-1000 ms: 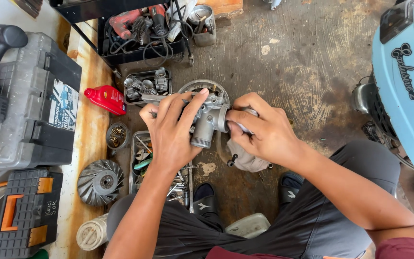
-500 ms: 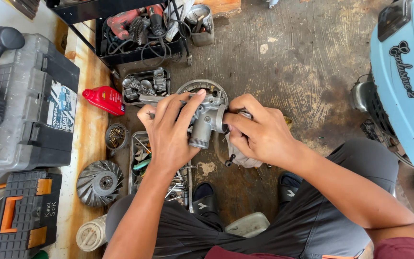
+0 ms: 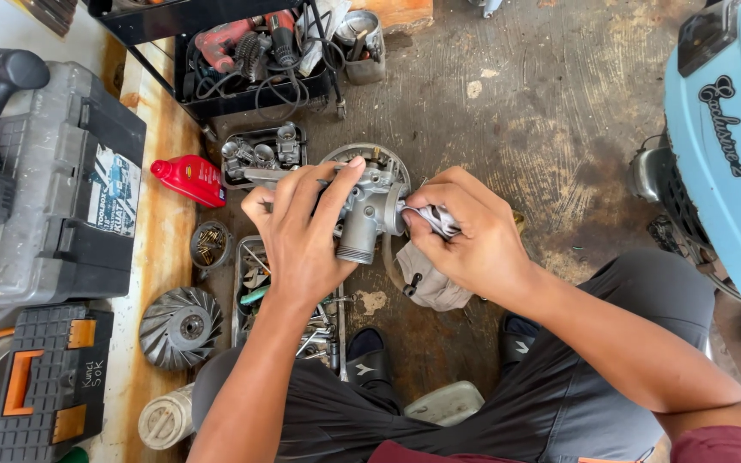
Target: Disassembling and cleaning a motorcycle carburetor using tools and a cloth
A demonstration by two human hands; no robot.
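From the head camera we look straight down at our two hands working over a stained concrete floor (image 3: 508, 111). Our left hand (image 3: 302, 236) is wrapped around a grey metal carburettor (image 3: 369, 210), fingers curled over its top and thumb side, holding it firmly just above centre of the view. Its round throat points down toward six o'clock. Our right hand (image 3: 469, 236) sits at three o'clock of the carburettor, touching it, with fingertips pinched tight on a bunched grey rag (image 3: 432, 279); one end of the rag is pressed against the carburettor's side, and the rest hangs down toward five o'clock of it.

Behind the carburettor, at twelve o'clock, a round metal dish (image 3: 383, 159) shows partly past our fingers. At eleven o'clock lies a small tray of metal parts (image 3: 263, 150), and at nine o'clock a red bottle (image 3: 189, 178) lies on its side. At seven o'clock of our left hand sit a small round tin of screws (image 3: 210, 244), a tray of tools (image 3: 255, 283) and a finned grey fan wheel (image 3: 180, 326). A grey toolbox (image 3: 62, 214) fills the left edge, with a black and orange case (image 3: 49, 381) below it. A light blue scooter body (image 3: 731, 146) stands at the right edge. A black rack of power tools (image 3: 250, 51) is at the top.
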